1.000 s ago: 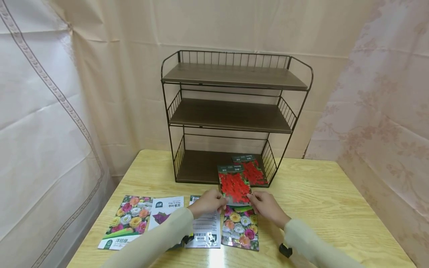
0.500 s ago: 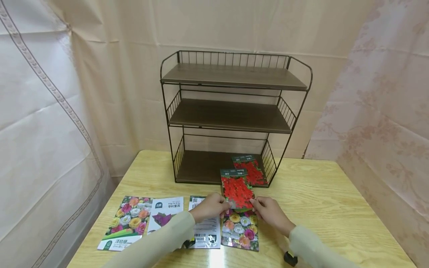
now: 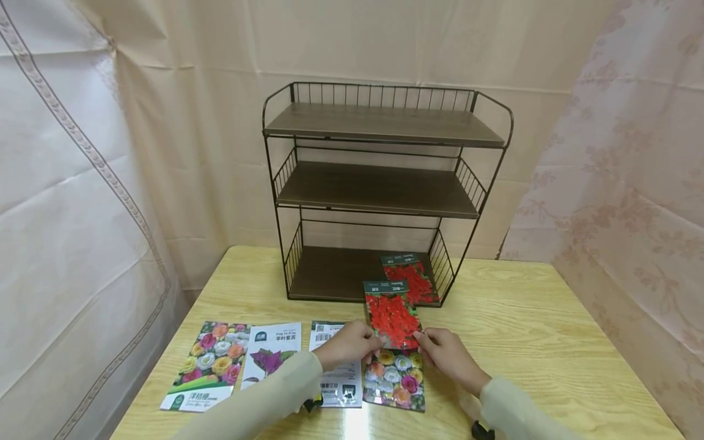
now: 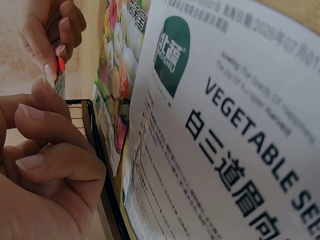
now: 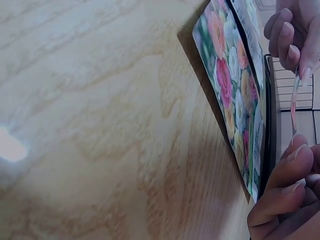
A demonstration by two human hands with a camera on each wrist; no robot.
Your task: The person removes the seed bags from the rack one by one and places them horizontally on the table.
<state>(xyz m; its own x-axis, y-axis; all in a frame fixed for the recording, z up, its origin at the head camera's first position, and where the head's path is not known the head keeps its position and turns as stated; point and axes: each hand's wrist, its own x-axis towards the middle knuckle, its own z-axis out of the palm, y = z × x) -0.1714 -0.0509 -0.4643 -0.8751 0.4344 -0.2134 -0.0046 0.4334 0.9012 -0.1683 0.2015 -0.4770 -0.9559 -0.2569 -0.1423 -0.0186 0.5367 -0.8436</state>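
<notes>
A seed packet with red flowers (image 3: 392, 315) is held just above the table's near middle. My left hand (image 3: 352, 344) pinches its lower left corner and my right hand (image 3: 443, 350) pinches its lower right corner. In the left wrist view the left hand (image 4: 40, 150) has thumb and fingers curled on the packet's edge (image 4: 60, 85). In the right wrist view the right hand (image 5: 287, 195) holds the thin packet edge (image 5: 295, 102). Below it lies a packet of mixed coloured flowers (image 3: 395, 379). A second red-flower packet (image 3: 411, 278) lies on the rack's bottom shelf.
A three-tier dark wire rack (image 3: 382, 189) stands at the back of the wooden table (image 3: 550, 342). Flat along the near edge lie a colourful flower packet (image 3: 211, 363), a white packet with a purple plant (image 3: 271, 354) and a white printed packet (image 3: 338, 382). Curtains surround the table.
Both hands have drawn the red-flower packet slightly toward me and to the right, lower over the mixed-flower packet. The other packets have not moved.
</notes>
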